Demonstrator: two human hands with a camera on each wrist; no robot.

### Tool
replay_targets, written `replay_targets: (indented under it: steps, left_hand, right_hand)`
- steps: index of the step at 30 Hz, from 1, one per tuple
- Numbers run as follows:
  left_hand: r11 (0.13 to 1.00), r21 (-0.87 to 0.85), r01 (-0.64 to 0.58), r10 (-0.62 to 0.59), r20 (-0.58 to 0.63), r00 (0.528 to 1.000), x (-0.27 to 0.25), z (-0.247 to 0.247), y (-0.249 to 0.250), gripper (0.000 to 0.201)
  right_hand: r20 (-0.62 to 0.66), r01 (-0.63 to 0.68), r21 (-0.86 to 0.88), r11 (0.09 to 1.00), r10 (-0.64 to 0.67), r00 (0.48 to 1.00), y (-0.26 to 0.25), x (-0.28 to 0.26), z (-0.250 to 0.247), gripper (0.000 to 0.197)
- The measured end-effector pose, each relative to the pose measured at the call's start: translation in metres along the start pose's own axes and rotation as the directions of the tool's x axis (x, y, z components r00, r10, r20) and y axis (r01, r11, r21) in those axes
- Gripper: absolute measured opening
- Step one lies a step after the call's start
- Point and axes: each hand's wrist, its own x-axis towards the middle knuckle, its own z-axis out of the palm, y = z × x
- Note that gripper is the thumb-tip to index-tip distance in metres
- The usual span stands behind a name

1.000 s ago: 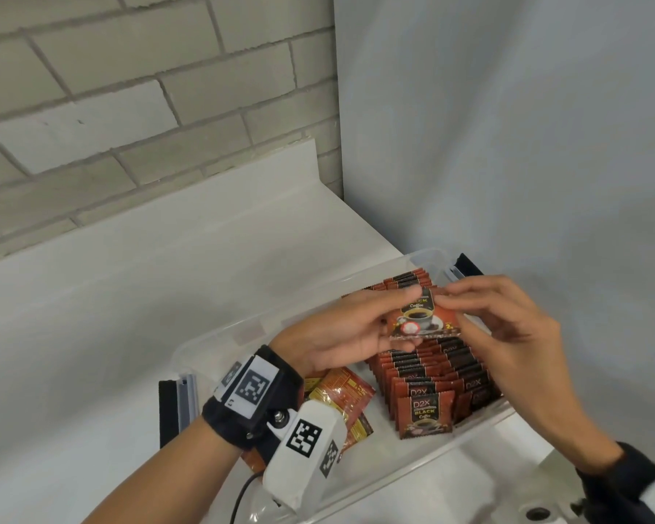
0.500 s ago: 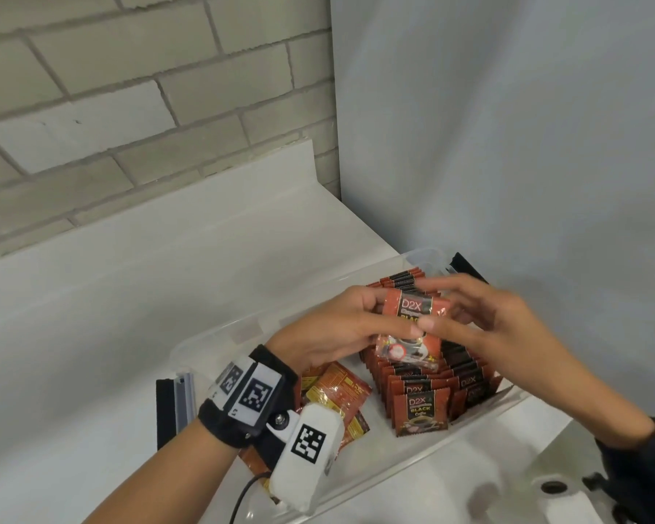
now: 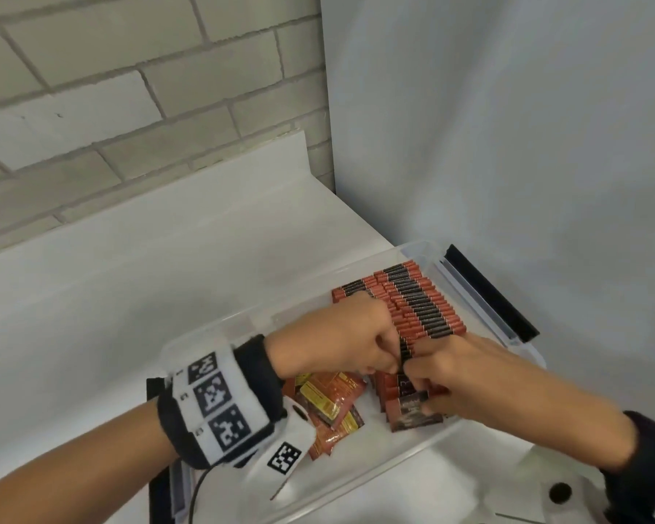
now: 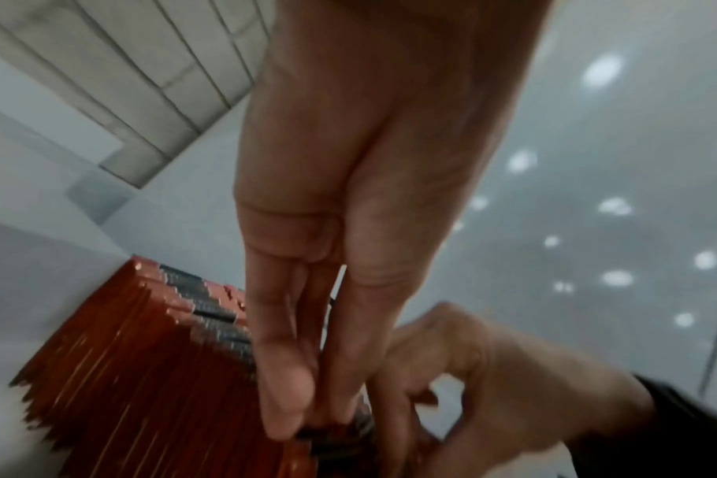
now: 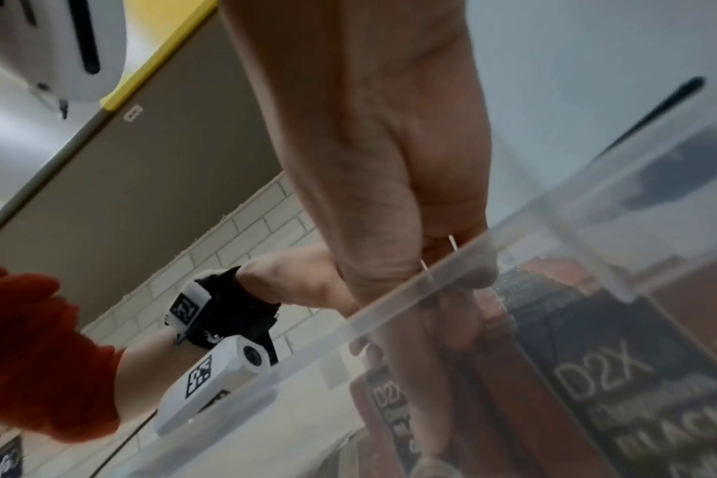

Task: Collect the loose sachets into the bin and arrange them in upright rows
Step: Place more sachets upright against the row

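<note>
A clear plastic bin [image 3: 220, 327] holds long upright rows of red-and-black sachets [image 3: 424, 308]. My left hand [image 3: 392, 363] and right hand [image 3: 413, 374] meet over the near end of a row, and both pinch the top edge of one sachet [image 3: 405, 353] standing on edge among the others. In the left wrist view my thumb and fingers [image 4: 291, 404] point straight down onto the row [image 4: 144, 372], with the right hand [image 4: 451, 388] curled beside them. Through the bin wall [image 5: 512, 258] I see right fingers [image 5: 422, 355] beside a D2X sachet [image 5: 635, 404].
Several loose orange and yellow sachets [image 3: 329, 399] lie flat in the bin's near left part, under my left wrist. Black latch handles [image 3: 492, 296] sit at the bin's ends. The bin stands on a white counter in a corner, a brick wall behind and a plain wall at the right.
Both hands have dropped from above the bin down into it. The sachet they held flat in the air now stands on edge in the row.
</note>
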Motion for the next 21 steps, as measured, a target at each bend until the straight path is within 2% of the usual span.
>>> replay_targets:
  steps: [3,6,10,14,17,19,21]
  left_hand:
    - [0.993,0.114,-0.009,0.014,-0.047,0.999,0.005,0.01,0.004,0.013]
    - [0.986,0.169,0.007,0.003,-0.06,0.998,0.007,0.016,0.005,0.009]
    - [0.975,0.223,-0.005,0.023,-0.079,0.997,0.005,0.02,0.007,0.006]
    - [0.978,0.206,0.027,-0.001,-0.125,0.992,0.0,0.016,0.006,0.01]
    - [0.992,0.112,0.062,-0.045,-0.148,0.988,-0.003,0.016,0.0,0.009]
    - [0.996,0.056,0.069,-0.06,-0.152,0.987,-0.005,0.016,-0.004,0.009]
    - [0.998,0.012,0.058,-0.056,-0.152,0.987,-0.007,0.015,-0.008,0.015]
  right_hand:
    - [0.024,0.026,-0.102,0.994,-0.024,0.999,-0.003,0.006,-0.001,0.006]
    - [0.045,0.088,-0.156,0.984,-0.082,0.996,-0.002,0.01,0.0,0.021]
    - [0.089,0.168,-0.239,0.956,-0.15,0.985,0.0,0.016,0.001,0.021]
    - [0.036,0.176,-0.335,0.926,-0.174,0.984,0.004,0.023,0.007,0.015]
    - [-0.038,0.151,-0.39,0.908,-0.18,0.983,0.007,0.023,0.014,0.008]
    - [-0.046,0.166,-0.378,0.911,-0.198,0.979,0.007,0.023,0.013,0.011]
    - [-0.002,0.23,-0.344,0.91,-0.245,0.969,0.006,0.021,0.009,0.011]
